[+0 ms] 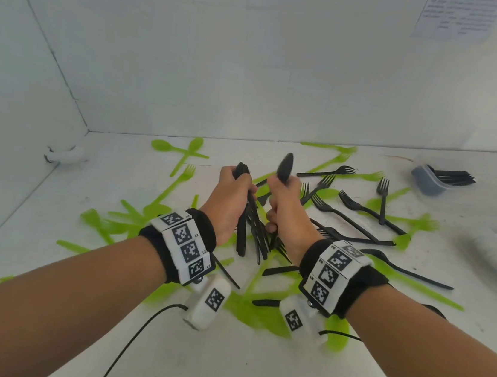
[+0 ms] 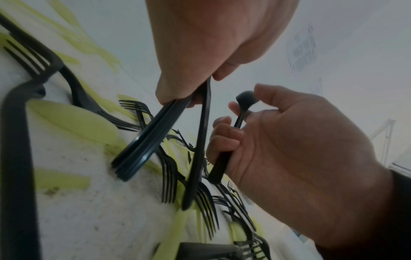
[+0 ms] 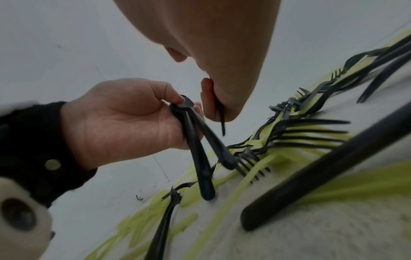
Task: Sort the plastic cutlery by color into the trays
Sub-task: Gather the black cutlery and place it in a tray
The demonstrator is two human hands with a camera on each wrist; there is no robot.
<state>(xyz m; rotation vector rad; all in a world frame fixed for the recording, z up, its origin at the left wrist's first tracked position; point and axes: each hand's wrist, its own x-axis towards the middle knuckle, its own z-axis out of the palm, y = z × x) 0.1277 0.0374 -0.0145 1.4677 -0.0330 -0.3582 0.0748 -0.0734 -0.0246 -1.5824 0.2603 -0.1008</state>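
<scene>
Far left on the white bench [image 1: 50,211], bright green plastic spoons and forks [image 1: 179,176] lie scattered flat, reaching under both forearms. The left hand [image 1: 228,200] is raised above the pile, its fingers [image 2: 224,70] curled tight round a bundle of black plastic cutlery [image 1: 251,232]; the spoon bowls stand clear above the fist and the handles fan downward below it, free of the bench in the left wrist view. Just beside it, the right hand [image 1: 285,211] grips a single black plastic spoon [image 1: 285,166] with all fingers wrapped round the handle, the thumb near the bowl, the bowl upright above the fist. The two fists are close together; contact cannot be told. To the right, loose black plastic forks [image 1: 360,207] lie crossed over more green pieces. At far right, near the wall, a clear plastic tray [image 1: 429,182] holds black cutlery pieces, their ends jutting over its rim.
</scene>
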